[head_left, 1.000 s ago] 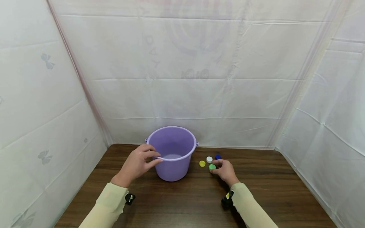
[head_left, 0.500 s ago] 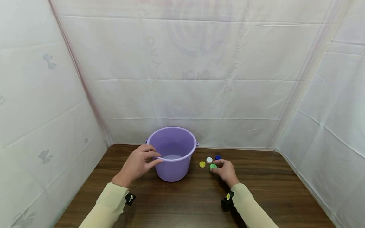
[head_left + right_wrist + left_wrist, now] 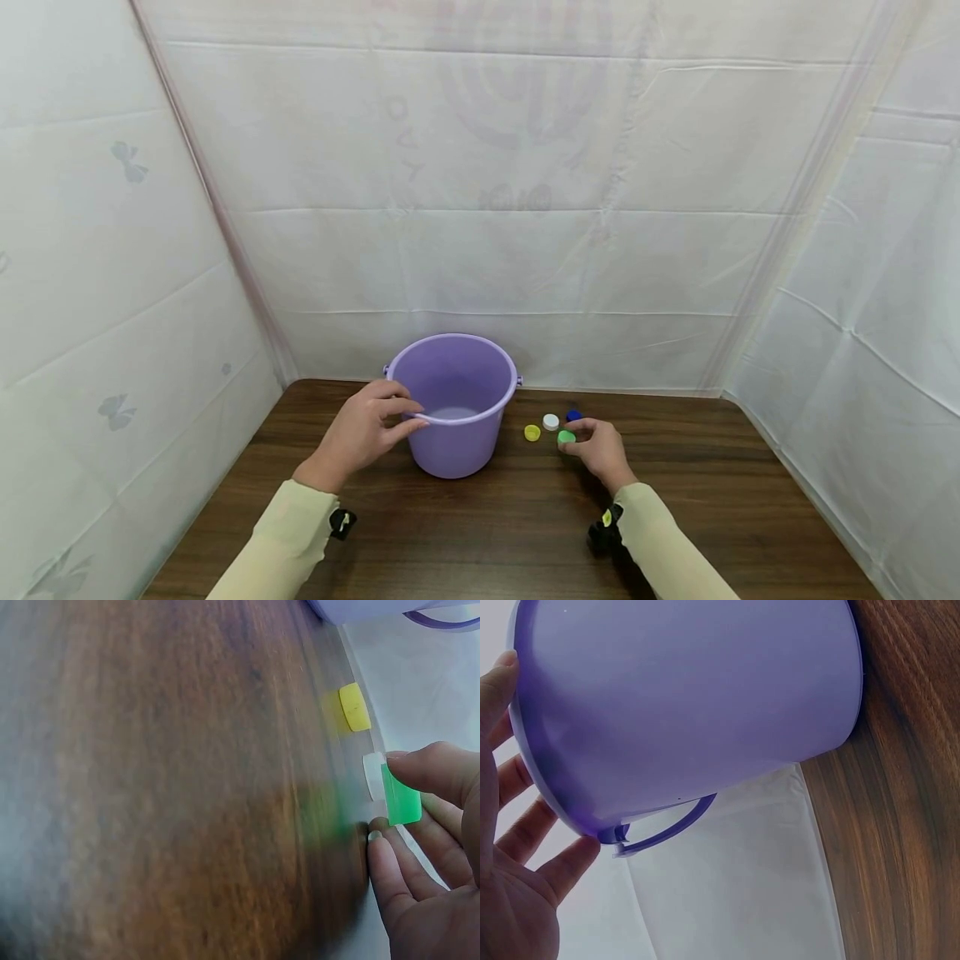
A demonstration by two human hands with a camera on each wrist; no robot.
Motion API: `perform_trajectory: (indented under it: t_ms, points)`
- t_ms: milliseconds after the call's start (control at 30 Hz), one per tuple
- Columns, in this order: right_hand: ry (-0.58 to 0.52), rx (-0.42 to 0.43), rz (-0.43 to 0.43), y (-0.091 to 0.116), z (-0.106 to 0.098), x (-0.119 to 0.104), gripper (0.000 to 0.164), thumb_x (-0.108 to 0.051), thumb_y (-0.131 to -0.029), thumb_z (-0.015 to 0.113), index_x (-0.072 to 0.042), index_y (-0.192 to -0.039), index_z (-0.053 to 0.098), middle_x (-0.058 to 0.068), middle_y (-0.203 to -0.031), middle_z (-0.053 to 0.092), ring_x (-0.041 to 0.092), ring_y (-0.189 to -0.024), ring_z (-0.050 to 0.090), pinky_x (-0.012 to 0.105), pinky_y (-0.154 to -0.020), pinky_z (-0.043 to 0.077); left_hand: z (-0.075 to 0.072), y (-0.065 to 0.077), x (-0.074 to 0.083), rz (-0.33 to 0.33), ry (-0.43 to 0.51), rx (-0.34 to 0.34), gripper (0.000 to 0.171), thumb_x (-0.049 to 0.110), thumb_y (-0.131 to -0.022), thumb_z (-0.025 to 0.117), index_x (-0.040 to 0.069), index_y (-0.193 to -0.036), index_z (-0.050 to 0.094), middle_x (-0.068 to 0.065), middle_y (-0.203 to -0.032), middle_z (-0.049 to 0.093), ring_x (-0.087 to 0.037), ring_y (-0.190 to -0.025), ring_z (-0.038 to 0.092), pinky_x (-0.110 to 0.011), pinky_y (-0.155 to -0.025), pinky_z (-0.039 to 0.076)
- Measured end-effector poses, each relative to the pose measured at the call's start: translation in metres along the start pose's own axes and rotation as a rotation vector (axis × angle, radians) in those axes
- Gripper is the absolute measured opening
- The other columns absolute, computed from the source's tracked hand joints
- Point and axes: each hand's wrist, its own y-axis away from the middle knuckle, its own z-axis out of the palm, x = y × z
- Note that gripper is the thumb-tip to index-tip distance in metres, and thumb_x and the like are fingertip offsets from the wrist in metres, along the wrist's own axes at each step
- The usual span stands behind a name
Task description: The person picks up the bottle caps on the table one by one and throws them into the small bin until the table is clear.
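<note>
A purple bucket (image 3: 453,446) stands upright on the brown wooden table. My left hand (image 3: 362,427) grips its near left rim, and the left wrist view shows the thumb and several fingers (image 3: 526,831) along that rim. To the right of the bucket, my right hand (image 3: 597,452) pinches a green bottle cap (image 3: 402,795) between thumb and fingers, slightly above the table. Close by lie a white cap (image 3: 551,422), a yellow cap (image 3: 532,432) with its hollow side up, and a blue cap (image 3: 573,415) partly hidden behind the right hand.
White patterned sheeting (image 3: 510,267) hangs behind the table (image 3: 465,533) and along both sides. The bucket's purple handle (image 3: 671,831) hangs down on its far side. Each wrist wears a small black camera.
The right hand has shifted slightly right, carrying the green cap away from the white and yellow caps. The left hand and the bucket have stayed in place.
</note>
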Motion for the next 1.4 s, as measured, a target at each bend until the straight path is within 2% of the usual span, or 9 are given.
perform_trajectory:
  t_ms: [500,767,933,1400]
  points:
    - [-0.018,-0.01,-0.01,0.003,-0.003,0.0,0.031,-0.009,-0.079,0.087,-0.002,-0.107,0.076,0.011,-0.103,0.075,0.019,-0.09,0.069,0.031,-0.072,0.058,-0.002,0.0,0.001,-0.002,0.006,0.005,0.019,0.026,-0.076,0.091,0.016,-0.089,0.082,0.005,-0.092,0.068,-0.012,-0.089,0.062,-0.033,-0.076,0.056]
    - [-0.059,-0.007,-0.021,0.005,-0.002,-0.007,0.03,-0.009,-0.079,0.088,-0.004,-0.106,0.077,0.008,-0.101,0.076,0.018,-0.09,0.07,0.028,-0.07,0.058,-0.002,0.001,0.001,-0.01,0.005,-0.002,0.019,0.027,-0.076,0.091,0.017,-0.089,0.082,0.006,-0.092,0.068,-0.011,-0.088,0.061,-0.031,-0.075,0.056]
    - [-0.098,-0.005,-0.027,0.007,-0.003,-0.009,0.031,-0.01,-0.08,0.088,-0.003,-0.108,0.076,0.01,-0.102,0.076,0.019,-0.09,0.071,0.028,-0.069,0.059,-0.001,0.001,0.002,-0.01,0.006,0.003,0.018,0.026,-0.076,0.092,0.017,-0.089,0.082,0.006,-0.093,0.067,-0.011,-0.088,0.061,-0.031,-0.075,0.056]
    - [-0.172,-0.026,-0.105,0.013,-0.004,-0.017,0.032,-0.01,-0.08,0.088,-0.002,-0.108,0.076,0.014,-0.105,0.076,0.018,-0.089,0.072,0.023,-0.073,0.059,0.0,0.002,0.0,-0.015,0.004,0.0,0.019,0.028,-0.076,0.091,0.018,-0.09,0.083,0.006,-0.094,0.068,-0.012,-0.09,0.062,-0.032,-0.077,0.057]
